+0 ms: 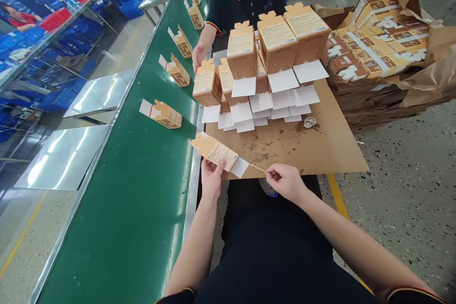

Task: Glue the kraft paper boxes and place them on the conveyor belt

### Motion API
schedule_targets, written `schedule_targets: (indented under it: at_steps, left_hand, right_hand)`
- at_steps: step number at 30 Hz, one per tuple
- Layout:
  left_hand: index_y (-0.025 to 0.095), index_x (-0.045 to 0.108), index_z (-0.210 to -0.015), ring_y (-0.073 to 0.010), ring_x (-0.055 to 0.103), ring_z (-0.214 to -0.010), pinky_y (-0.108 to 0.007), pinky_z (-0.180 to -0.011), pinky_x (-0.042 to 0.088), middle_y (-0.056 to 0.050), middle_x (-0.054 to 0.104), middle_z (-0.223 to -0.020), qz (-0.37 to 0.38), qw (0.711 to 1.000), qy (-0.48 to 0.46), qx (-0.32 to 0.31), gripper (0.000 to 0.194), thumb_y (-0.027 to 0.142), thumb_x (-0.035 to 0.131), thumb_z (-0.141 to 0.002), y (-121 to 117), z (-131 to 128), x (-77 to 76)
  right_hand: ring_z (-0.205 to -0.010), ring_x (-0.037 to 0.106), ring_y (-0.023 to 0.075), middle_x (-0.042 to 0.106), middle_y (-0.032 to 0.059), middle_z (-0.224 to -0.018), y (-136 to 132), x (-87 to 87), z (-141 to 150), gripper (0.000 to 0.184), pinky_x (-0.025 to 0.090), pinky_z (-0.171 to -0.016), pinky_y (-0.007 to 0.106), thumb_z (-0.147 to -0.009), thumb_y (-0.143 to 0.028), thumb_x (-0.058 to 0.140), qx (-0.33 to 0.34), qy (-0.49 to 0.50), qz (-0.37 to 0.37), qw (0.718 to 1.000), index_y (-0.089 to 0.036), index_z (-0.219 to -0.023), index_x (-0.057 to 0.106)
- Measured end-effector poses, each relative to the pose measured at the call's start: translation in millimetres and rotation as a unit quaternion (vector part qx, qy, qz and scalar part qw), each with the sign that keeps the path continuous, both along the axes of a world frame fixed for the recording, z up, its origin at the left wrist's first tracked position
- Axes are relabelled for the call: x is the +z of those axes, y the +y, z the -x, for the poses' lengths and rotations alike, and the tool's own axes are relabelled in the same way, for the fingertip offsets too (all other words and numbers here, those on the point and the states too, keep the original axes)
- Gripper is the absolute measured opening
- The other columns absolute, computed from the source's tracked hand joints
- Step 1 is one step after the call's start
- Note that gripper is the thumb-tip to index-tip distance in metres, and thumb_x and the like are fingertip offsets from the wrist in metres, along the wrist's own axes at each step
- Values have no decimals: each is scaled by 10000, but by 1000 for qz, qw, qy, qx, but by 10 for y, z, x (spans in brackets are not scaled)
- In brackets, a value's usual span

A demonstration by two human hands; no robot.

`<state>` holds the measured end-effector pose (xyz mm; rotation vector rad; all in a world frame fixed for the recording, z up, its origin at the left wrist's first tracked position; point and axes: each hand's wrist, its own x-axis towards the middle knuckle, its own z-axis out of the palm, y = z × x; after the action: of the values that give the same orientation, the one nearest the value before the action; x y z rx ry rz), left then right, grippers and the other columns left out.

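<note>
My left hand [213,178] grips a tan printed carton [217,151] near the front edge of the cardboard sheet. The carton lies tilted, its white end flap [240,167] pointing right and its notched end pointing left. In the closed fingers of my right hand [284,181] is a thin pale stick [257,167], possibly a swab. Its far tip is close to the white flap; whether they touch I cannot tell. Beyond my hands stand stacked cartons [242,52] with white flaps hanging toward me.
Brown stains mark the cardboard sheet [338,152], where a small clear dish [309,122] sits. Cartons stand along the green conveyor belt [117,209] on the left. A co-worker's hand [200,57] is beside the stack. Paper-wrapped flat cartons [377,52] are at the right.
</note>
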<state>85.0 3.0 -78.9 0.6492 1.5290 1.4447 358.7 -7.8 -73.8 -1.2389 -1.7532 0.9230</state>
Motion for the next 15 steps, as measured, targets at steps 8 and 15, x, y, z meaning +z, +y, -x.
schedule_targets:
  at_steps: [8,15]
  left_hand:
    - [247,605,-1204,-337,755,-1322,-551,-1190,579,-166,772,-1340,1,1000,-7,-14,774,487,1089,-650,-17,6,-59]
    - [258,589,-1239,-341,732,-1360,-529,-1200,571,-154,751,-1343,-13,1000,16,-15,789,466,1081,-658,-45,-56,6]
  right_hand:
    - [-610,599,165,653,8,-689,-41,-282,232,247,503,-630,293,-1009,-244,578,76,-51,-13,996,-249,-763,603]
    - [-603,575,167,631,6,-679,-20,-277,146,269,483,-619,299,-1012,-223,566,57,-85,-32,994,-248,-745,585]
